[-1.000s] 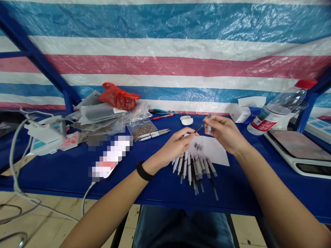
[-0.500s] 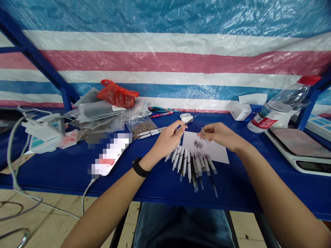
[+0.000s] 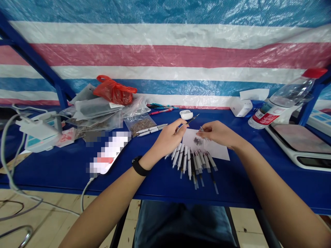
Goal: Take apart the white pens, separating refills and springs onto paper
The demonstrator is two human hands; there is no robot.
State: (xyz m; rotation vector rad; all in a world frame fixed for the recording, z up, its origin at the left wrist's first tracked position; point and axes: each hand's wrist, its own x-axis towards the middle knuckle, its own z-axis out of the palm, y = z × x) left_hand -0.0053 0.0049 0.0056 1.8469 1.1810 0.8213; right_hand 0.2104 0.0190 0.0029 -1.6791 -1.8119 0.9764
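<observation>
My left hand (image 3: 171,136), with a black band (image 3: 141,166) on the wrist, is closed around a slim pen refill (image 3: 193,119); its dark, pointed end sticks out up and to the right. To its right, my right hand (image 3: 219,133) pinches a small greyish piece, too covered by the fingers to make out. Below the hands lies a white sheet of paper (image 3: 219,152) bearing a little heap of small dark parts (image 3: 198,141). Several white pen barrels (image 3: 189,166) and dark refills with clear ends (image 3: 216,187) fan out over the paper's near edge and the blue table.
Left are a phone (image 3: 111,153) on a cable, plastic bags of small brown parts (image 3: 142,126), two pens (image 3: 152,130) and a red bag (image 3: 113,90). Behind my hands sits a white earbud case (image 3: 186,114). Right stand a bottle (image 3: 269,112) and a scale (image 3: 302,143).
The view has shifted slightly. My hands stay nearly in place, and more of the refill shows beyond my left fingers. My right hand has come slightly closer to the left.
</observation>
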